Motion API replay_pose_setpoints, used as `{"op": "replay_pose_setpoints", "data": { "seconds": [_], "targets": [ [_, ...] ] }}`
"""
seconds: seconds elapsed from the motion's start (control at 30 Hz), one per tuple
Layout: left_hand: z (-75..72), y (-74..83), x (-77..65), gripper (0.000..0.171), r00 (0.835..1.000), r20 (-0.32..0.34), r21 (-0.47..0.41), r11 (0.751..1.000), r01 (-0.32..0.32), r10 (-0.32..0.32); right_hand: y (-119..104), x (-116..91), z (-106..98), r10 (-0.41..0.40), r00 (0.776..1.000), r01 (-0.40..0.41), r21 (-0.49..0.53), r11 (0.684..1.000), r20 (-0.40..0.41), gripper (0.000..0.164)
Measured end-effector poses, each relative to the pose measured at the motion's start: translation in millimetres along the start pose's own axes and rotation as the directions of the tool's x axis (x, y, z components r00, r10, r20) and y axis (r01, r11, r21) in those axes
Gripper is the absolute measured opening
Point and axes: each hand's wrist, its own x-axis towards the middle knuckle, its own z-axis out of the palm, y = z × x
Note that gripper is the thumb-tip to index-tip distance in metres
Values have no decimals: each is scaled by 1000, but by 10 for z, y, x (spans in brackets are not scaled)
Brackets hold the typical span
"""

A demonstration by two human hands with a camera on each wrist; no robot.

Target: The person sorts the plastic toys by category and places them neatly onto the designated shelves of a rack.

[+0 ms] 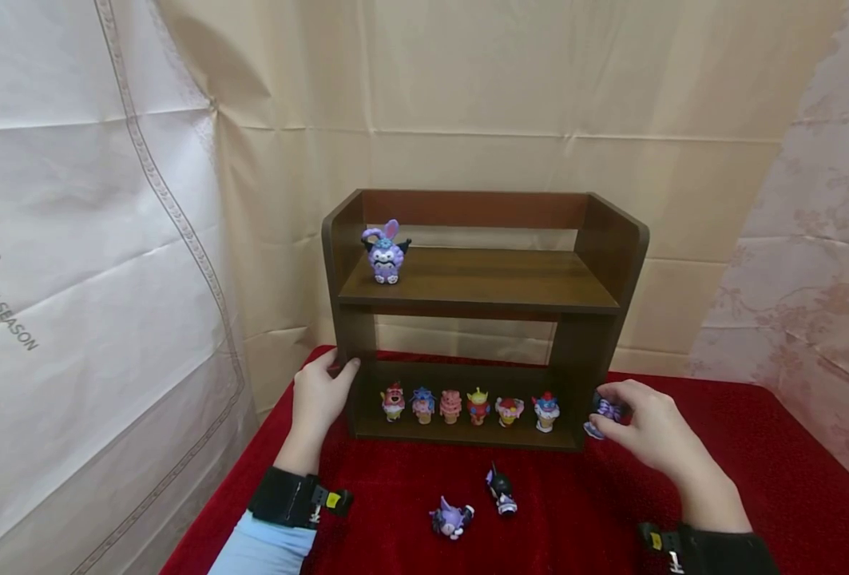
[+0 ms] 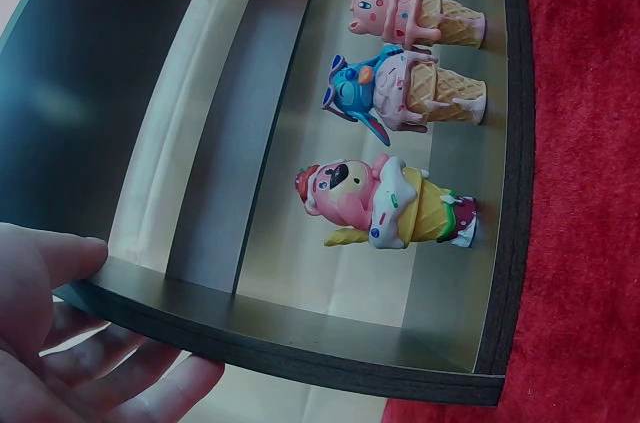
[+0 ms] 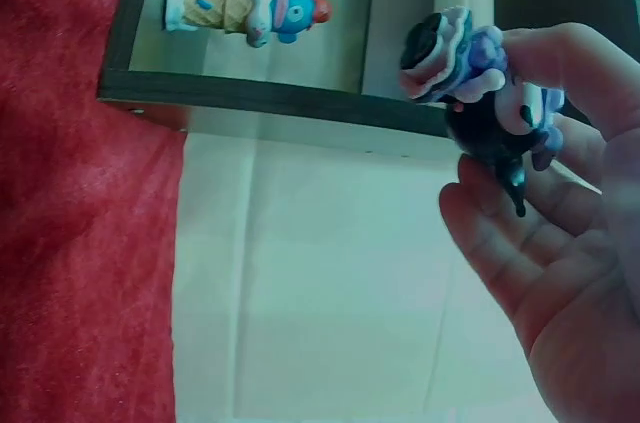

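My left hand (image 1: 322,393) grips the left side panel of a dark brown wooden shelf (image 1: 482,306), thumb on its edge and fingers round the outside. Beyond the shelf's right side, my right hand (image 1: 647,423) pinches a small purple-and-black figurine (image 3: 490,93) between thumb and fingers. Along the lower board stands a row of several ice-cream-cone figurines, with a pink bear one (image 2: 350,198) nearest the left hand and a blue one with a red top (image 3: 270,3) nearest the right. A purple rabbit-eared figurine (image 1: 386,254) stands at the left of the upper board.
On the red cloth (image 1: 381,511) in front of the shelf lie a purple figurine (image 1: 451,518) and a black-and-purple one (image 1: 500,489). Beige fabric (image 1: 467,96) hangs behind the shelf, and a white printed sheet (image 1: 72,279) hangs at the left.
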Motion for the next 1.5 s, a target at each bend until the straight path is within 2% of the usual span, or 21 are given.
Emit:
{"op": "replay_pose_setpoints", "data": {
  "seconds": [0.13,0.27,0.6,0.97,1.1,1.33,1.5],
  "targets": [
    [-6,6,-6,34,1000,0,-4,1000,-1,1,-42,13,-11,-56,993,54,-22,998,-103,35],
    [-8,10,-10,34,1000,-3,-6,1000,-5,5,-101,25,-43,-86,983,82,-36,996,-161,37],
    [-6,7,-6,34,1000,-2,-7,1000,-8,8,-221,49,-119,-154,960,148,-44,988,-234,39],
    [-3,6,-6,35,1000,1,-9,1000,-5,5,-294,72,-163,-234,934,228,-54,972,-270,40],
    [17,7,-10,35,1000,7,-5,1000,-7,7,-334,78,-174,-268,913,268,-42,963,-307,44],
    [31,-20,-14,35,1000,2,0,1000,-5,5,-451,208,-155,-357,844,390,2,921,-400,38],
    [15,-28,2,33,1000,-10,5,1000,-13,13,-608,376,-206,-417,807,457,-6,890,-419,46]
  ]
}}
